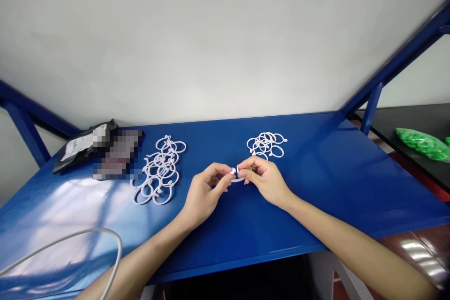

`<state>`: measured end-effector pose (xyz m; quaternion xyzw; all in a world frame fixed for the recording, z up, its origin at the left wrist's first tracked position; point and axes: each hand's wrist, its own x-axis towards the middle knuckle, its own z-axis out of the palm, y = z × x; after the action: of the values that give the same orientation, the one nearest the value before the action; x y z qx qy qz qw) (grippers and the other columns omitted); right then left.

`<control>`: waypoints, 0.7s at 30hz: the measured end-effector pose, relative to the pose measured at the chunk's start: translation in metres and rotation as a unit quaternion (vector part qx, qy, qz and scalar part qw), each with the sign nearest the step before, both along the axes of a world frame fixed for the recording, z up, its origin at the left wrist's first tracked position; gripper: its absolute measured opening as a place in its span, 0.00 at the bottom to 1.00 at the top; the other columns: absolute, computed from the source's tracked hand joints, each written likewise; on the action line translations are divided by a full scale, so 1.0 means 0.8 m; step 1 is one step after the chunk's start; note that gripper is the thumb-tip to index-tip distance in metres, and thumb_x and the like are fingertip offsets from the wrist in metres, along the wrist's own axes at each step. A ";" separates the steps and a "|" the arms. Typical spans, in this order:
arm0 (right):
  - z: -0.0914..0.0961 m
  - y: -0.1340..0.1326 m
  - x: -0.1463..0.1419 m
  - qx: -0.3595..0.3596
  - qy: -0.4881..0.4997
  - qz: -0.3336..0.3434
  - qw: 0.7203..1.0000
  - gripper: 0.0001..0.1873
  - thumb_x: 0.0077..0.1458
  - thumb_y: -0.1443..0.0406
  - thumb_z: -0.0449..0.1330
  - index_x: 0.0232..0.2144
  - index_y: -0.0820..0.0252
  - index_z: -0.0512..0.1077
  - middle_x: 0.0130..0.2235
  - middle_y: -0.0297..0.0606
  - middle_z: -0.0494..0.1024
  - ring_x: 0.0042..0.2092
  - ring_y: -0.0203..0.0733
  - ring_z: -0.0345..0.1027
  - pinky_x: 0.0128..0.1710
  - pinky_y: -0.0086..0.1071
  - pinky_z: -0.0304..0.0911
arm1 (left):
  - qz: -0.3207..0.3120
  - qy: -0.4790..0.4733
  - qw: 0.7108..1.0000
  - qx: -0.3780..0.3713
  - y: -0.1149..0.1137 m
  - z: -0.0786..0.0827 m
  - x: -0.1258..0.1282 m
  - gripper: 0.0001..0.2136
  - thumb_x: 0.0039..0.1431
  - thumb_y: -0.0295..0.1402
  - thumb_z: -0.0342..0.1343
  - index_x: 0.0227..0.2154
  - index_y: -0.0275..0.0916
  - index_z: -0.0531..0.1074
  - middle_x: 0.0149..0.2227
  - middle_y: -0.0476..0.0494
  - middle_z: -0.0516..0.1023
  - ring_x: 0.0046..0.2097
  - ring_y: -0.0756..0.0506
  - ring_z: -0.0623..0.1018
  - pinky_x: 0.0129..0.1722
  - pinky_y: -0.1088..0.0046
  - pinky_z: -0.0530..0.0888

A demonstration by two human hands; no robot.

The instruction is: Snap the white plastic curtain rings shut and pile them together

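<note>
Between my two hands is a white plastic ring (237, 180) with a small gap at its top, where its two ends face each other. My left hand (207, 191) pinches one end between thumb and fingers. The other end sits in the pinch of my right hand (264, 177). Most of the ring is hidden behind my fingers. To the left lies a larger pile of white rings (160, 168) with small knobs at their ends. Just beyond my right hand is a smaller pile of similar rings (266, 144).
The blue table (218, 140) meets a pale wall at the back. Black packages (84, 144) lie at the far left. A white cable (87, 230) loops across the lower left, over my forearm. Blue frame bars (372, 103) rise on both sides. A green bag (423, 144) rests on a dark surface at right.
</note>
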<state>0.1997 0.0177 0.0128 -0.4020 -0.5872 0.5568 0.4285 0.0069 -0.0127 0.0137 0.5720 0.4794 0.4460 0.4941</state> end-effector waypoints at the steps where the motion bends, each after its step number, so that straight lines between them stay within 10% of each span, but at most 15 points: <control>1: 0.002 -0.002 0.000 0.005 -0.002 0.002 1.000 0.13 0.55 0.54 0.69 0.35 0.57 0.79 0.32 0.35 0.80 0.29 0.36 0.70 0.31 0.32 0.68 | -0.003 0.001 1.000 -0.002 -0.001 0.001 0.000 0.12 0.64 0.42 0.60 0.39 0.39 0.76 0.35 0.46 0.80 0.31 0.49 0.78 0.31 0.73 0.77; 21: 0.008 -0.017 0.002 0.153 -0.051 0.043 0.986 0.07 0.65 0.63 0.64 0.32 0.56 0.77 0.34 0.34 0.78 0.35 0.38 0.73 0.37 0.33 0.67 | -0.035 -0.053 0.997 -0.030 -0.006 0.002 -0.005 0.08 0.58 0.38 0.66 0.30 0.38 0.80 0.26 0.49 0.81 0.23 0.51 0.78 0.27 0.75 0.72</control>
<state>0.2012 0.0043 0.0190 -0.3334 -0.7033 0.4574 0.4301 0.0025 -0.0176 0.0154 0.5488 0.4451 0.4433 0.5515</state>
